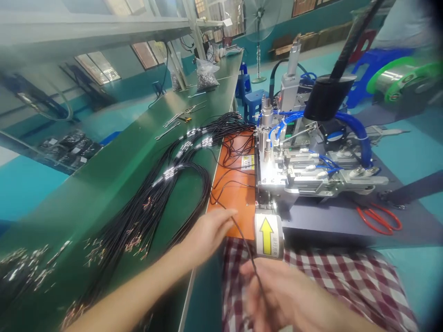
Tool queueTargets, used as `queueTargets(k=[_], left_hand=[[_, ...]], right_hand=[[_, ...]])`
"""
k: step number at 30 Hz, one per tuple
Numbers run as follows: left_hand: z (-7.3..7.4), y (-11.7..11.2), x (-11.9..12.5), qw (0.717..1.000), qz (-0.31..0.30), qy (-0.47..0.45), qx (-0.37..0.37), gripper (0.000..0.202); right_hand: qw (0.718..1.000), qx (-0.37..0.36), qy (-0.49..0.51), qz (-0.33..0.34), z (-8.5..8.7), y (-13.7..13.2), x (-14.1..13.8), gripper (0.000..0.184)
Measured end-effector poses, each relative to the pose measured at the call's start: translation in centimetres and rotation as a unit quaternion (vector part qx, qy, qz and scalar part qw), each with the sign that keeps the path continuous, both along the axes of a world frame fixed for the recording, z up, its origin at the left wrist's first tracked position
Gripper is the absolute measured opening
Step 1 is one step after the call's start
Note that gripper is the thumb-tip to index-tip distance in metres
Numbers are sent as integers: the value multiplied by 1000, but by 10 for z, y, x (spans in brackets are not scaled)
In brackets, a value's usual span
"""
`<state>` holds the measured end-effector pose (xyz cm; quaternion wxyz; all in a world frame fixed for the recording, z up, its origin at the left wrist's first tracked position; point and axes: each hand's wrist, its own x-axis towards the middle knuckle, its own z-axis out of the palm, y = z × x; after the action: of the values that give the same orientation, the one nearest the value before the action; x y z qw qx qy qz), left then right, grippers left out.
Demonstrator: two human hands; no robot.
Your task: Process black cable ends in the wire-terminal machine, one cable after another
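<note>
My left hand [207, 233] reaches over the edge of the green bench, fingers pinched on a thin black wire [242, 237] near the orange plate [235, 193]. The same wire runs down to my right hand [277, 295], which is blurred above my checked lap and closed on it. A metal crimping machine [297, 157] with blue hoses stands just beyond the plate. A label with a yellow arrow [267, 235] sits at its front edge. Bundles of black cables [166, 189] with metal ends lie across the bench to the left.
Red-handled scissors [379, 219] lie on the machine's dark base at right. Loose metal terminals [27, 267] are scattered at the bench's near left. Hand tools [180, 121] and plastic bags [206, 74] sit farther back. Blue stools [252, 103] and a fan [259, 27] stand behind.
</note>
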<state>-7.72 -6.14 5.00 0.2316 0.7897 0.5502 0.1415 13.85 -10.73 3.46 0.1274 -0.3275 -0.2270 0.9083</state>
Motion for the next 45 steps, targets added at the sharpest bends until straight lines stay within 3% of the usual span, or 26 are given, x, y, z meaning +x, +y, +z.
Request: queueTargets(k=[3,6,8,10,13,15,18,24,29,34,37,42,45], left_hand=[[2,-3,5,997,13,67,39,29],[13,-8,23,992,-5,104,73,25],[18,-10,40,996,-56,42,46,39],[17,-8,53,994,-77,-61,-43,39],[7,1,57,983,-26,-149,-100,25],[1,7,53,982,0,-162,-96,24],[-1,12,50,982,5,-153,-107,24],[11,17,75,986,-15,-108,-128,21],[1,30,91,938,35,-252,-236,21],[-10,35,89,877,76,-357,-311,19],[-10,34,89,862,83,-376,-329,22],[-10,31,90,843,102,-403,-341,21],[-11,30,91,842,115,-408,-333,17]], right_hand=[[980,155,-114,-54,-1,7,32,35],[904,336,-252,-80,3,24,39,18],[875,408,-252,-67,5,37,33,11],[887,406,-205,-78,5,51,30,9],[898,373,-192,-132,-1,67,43,27],[894,366,-207,-154,-7,73,57,39],[891,367,-218,-155,-10,76,66,35],[871,383,-237,-198,-7,71,48,23],[897,308,-178,-263,-11,73,51,23],[902,299,-191,-248,-16,73,55,18],[899,296,-200,-254,-15,71,47,11],[898,297,-217,-239,-13,68,37,15],[877,338,-250,-232,-16,66,40,11]])
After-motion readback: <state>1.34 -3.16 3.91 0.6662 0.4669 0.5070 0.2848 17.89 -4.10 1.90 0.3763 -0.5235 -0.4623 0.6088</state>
